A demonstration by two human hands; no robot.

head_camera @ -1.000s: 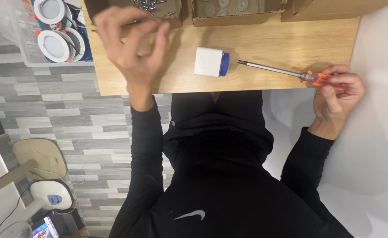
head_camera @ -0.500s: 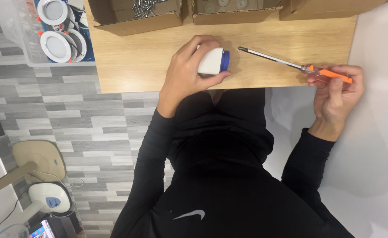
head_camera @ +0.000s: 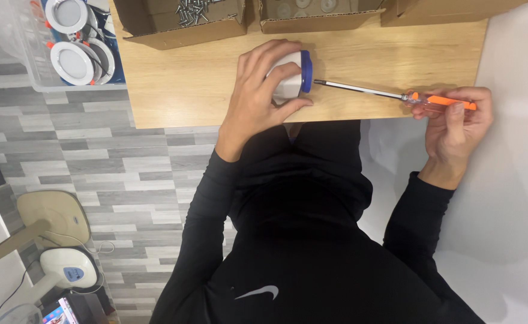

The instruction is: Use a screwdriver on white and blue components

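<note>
Torso in black long-sleeved top fills the near part of the head view. Right hand (head_camera: 456, 120) just off the bench's right edge, fingers (head_camera: 450, 117) pinching the orange handle of a screwdriver (head_camera: 390, 94); the metal shaft lies low over the bench (head_camera: 180, 90), tip pointing left, at or just short of the blue end of a small white housing (head_camera: 291, 75) — contact cannot be judged. Left hand (head_camera: 258, 99) cupped over that housing near the bench's middle, fingers curled around it, thumb on the near side. Farther off, three open cardboard boxes (head_camera: 180, 27) line the far edge, the left one holding loose screws (head_camera: 195, 9). Far left, off the bench, a clear bin (head_camera: 30, 57) of round white downlights (head_camera: 71, 63).
</note>
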